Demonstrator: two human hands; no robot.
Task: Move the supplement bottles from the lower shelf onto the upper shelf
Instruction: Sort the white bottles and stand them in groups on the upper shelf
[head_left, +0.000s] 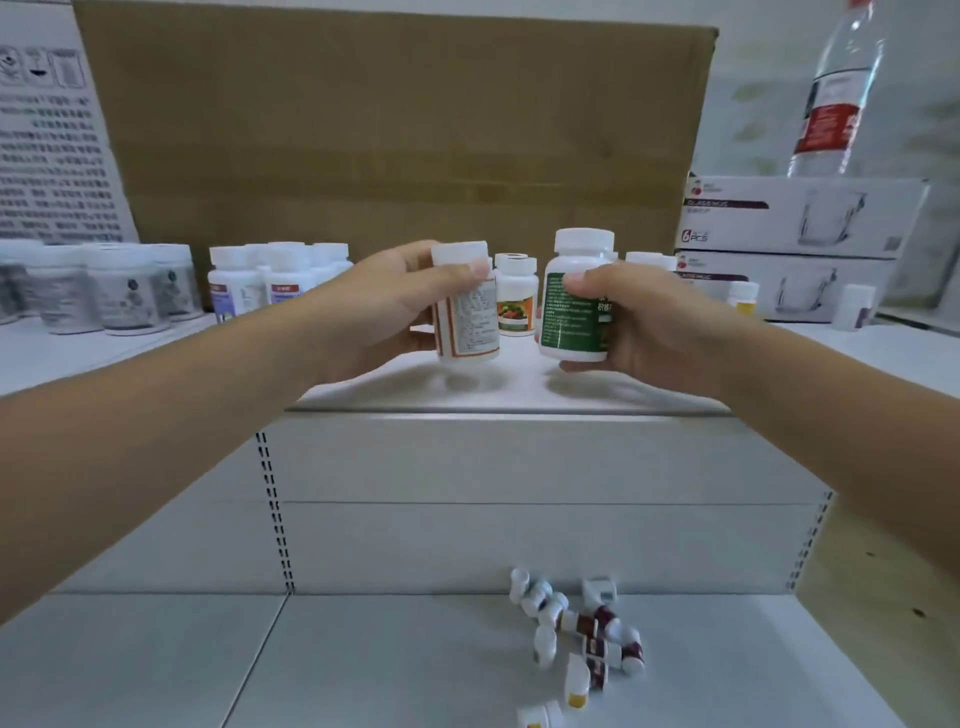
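Observation:
My left hand (374, 312) grips a white bottle with an orange-edged label (467, 312), held just above the upper shelf (519, 395). My right hand (639, 327) grips a white bottle with a green label (574, 306) beside it, also slightly above the shelf surface. Behind them stand a few white bottles, one with a vegetable picture (516, 301). Down on the lower shelf (389, 660), several small white bottles (582, 634) lie scattered on their sides.
A big cardboard box (395, 130) stands at the back of the upper shelf. Groups of white bottles (275, 278) and grey jars (104, 286) stand at the left. At the right are stacked glass-mug boxes (800, 218) with a water bottle (836, 93) on top.

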